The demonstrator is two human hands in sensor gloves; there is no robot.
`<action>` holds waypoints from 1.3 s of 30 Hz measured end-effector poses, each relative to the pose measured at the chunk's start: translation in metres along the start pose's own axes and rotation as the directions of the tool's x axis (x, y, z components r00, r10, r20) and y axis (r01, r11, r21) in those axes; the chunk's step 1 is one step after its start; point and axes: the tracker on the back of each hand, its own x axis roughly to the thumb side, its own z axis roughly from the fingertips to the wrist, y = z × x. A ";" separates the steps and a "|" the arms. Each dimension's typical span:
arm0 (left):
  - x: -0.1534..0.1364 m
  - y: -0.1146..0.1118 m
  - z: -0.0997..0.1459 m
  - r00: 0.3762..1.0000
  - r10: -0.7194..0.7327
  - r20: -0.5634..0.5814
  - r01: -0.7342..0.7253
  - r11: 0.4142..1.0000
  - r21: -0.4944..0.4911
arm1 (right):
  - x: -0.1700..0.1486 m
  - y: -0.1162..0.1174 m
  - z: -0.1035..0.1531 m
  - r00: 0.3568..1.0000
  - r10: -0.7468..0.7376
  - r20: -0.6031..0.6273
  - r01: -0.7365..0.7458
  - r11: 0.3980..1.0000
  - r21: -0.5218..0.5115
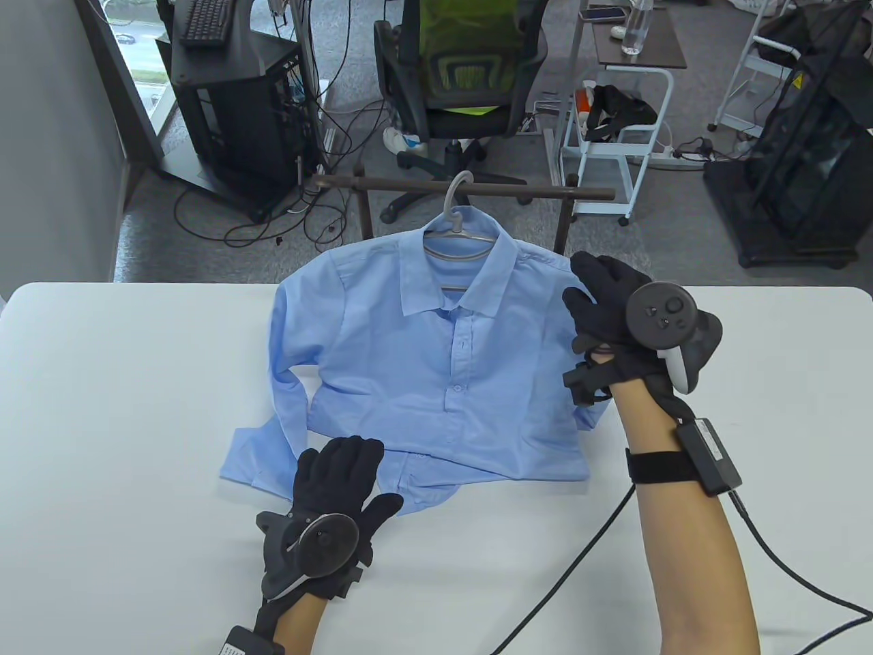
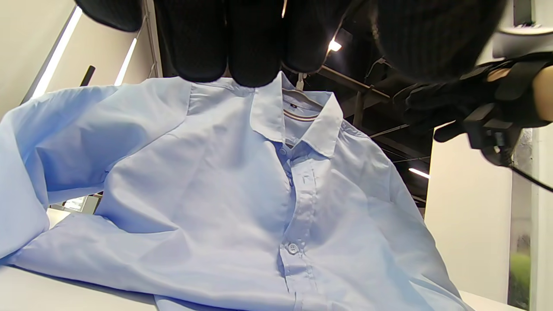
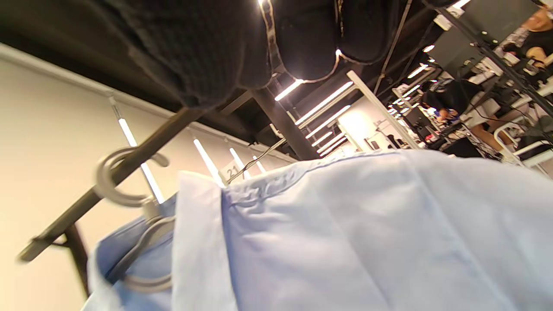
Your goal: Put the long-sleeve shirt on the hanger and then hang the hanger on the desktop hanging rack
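A light blue long-sleeve shirt [image 1: 436, 355] [image 2: 242, 194] [image 3: 367, 229] sits on a grey hanger [image 1: 458, 240] [image 3: 142, 242]. The hanger's hook [image 1: 455, 191] [image 3: 113, 183] is over the dark rack bar [image 1: 532, 192] [image 3: 60, 222]. The shirt slopes from the bar down onto the white table [image 1: 123, 409], with its left sleeve folded beside it. My left hand [image 1: 344, 471] lies near the lower hem with straight fingers [image 2: 255, 43]. My right hand [image 1: 600, 293] [image 2: 436, 108] is at the shirt's right shoulder, its fingers [image 3: 302, 43] loosely bent just above the cloth and holding nothing.
The rack's two posts stand at the table's far edge. A black cable [image 1: 566, 573] runs from my right wrist across the table. Behind the table are an office chair [image 1: 464, 82], a black computer cabinet [image 1: 239, 109] and a white cart [image 1: 614, 136].
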 end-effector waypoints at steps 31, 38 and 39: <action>0.028 -0.033 0.000 0.978 -0.176 0.115 0.196 0.962 -0.188 | -0.021 0.053 0.205 0.882 0.274 0.383 -0.377 0.898 0.228; 0.034 -0.053 0.002 0.967 -0.192 0.166 0.232 0.932 -0.278 | -0.028 0.071 0.215 0.869 0.258 0.422 -0.417 0.840 0.346; 0.036 -0.056 0.002 0.965 -0.193 0.178 0.240 0.926 -0.292 | -0.028 0.075 0.217 0.864 0.259 0.433 -0.426 0.834 0.351</action>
